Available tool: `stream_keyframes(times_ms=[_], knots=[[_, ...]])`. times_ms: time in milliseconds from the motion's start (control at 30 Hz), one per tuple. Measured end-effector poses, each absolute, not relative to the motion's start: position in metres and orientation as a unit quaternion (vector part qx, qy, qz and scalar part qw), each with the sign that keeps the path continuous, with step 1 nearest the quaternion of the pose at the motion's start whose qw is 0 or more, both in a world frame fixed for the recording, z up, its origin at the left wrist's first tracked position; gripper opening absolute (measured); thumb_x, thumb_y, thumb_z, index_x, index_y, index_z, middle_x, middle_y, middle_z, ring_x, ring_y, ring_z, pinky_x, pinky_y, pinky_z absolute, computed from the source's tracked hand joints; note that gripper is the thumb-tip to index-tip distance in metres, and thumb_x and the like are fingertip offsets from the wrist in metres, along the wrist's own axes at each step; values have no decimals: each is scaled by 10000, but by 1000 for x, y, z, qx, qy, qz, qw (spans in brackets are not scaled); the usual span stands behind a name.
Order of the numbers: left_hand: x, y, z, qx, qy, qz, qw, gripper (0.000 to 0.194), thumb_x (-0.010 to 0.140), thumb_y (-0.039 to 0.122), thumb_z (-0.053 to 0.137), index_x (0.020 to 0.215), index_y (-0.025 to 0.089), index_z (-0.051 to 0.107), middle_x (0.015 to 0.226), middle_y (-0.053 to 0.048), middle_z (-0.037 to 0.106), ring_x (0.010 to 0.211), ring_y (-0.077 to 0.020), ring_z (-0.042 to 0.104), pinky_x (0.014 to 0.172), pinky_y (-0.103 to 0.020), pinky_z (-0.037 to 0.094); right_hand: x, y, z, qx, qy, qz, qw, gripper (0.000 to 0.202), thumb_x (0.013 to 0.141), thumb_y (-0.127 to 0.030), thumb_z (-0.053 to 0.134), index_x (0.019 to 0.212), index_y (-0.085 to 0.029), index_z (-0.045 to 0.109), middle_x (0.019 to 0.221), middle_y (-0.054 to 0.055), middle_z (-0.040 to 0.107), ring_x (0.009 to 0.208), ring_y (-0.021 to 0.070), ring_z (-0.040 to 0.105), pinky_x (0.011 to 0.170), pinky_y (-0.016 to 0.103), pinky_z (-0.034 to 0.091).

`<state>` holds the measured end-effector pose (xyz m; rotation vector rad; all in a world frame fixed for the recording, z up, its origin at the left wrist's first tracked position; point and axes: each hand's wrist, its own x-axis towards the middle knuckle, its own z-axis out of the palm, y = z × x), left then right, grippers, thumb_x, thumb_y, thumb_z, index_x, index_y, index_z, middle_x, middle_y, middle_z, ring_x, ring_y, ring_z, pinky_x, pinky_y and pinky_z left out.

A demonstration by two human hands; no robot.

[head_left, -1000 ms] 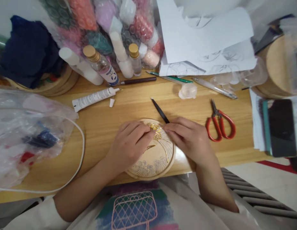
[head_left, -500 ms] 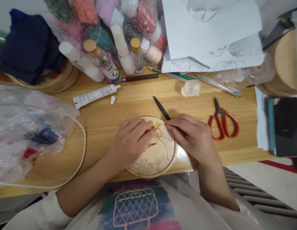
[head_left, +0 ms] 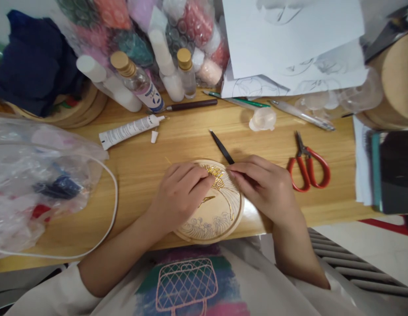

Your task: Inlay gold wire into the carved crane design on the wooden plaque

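Note:
A round, pale wooden board lies at the table's front edge, drawn with fine wave and feather lines. Gold wire follows part of the drawing in its upper half. My left hand rests over the board's left side, thumb and forefinger pinched by the gold wire; what they hold is hidden. At the right rim, my right hand is closed in a pinch, its fingertips on something too small to make out. Black tweezers lie with their back end by my right fingers.
Red-handled pliers lie to the right, a phone beyond. A glue tube and its cap lie left. Bottles, pens and drawing sheets line the back. A white cable loops beside plastic bags.
Both hands keep almost the same pose on the board. The view has shifted very slightly; nothing else visibly moves.

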<state>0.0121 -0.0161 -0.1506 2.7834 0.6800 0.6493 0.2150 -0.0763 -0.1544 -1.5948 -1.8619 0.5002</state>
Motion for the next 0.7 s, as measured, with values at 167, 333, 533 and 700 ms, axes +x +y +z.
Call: stream_keyframes(times_ms=[167,333,533,700], knots=[[13,-16,-152,942,234,216,103,124,932,103,526,949,133,646,865,-32,645,845,-179,540,771,-323,421,215,-77,-154,-608,-705,193,311,139,910,-162,581,974,-159,704,879,45,716,788,155,676,678,265,534],[12,-17,-152,939,244,217,106,138,953,132,503,946,154,639,859,-18,642,840,-163,538,773,-311,419,214,-76,-154,-607,-705,191,314,132,910,-164,581,967,-163,700,877,42,717,786,152,675,682,263,534],[12,-17,-152,939,242,220,110,144,952,126,500,954,148,642,862,-23,644,843,-162,539,773,-311,424,215,-76,-154,-608,-702,196,314,134,919,-172,564,957,-172,693,883,48,718,791,157,676,685,271,539],[11,-17,-153,932,248,236,117,153,950,134,497,952,153,648,879,-30,656,843,-166,559,762,-313,437,214,-75,-154,-618,-681,164,358,120,905,-166,564,911,-157,683,797,49,701,719,151,658,642,263,520]])
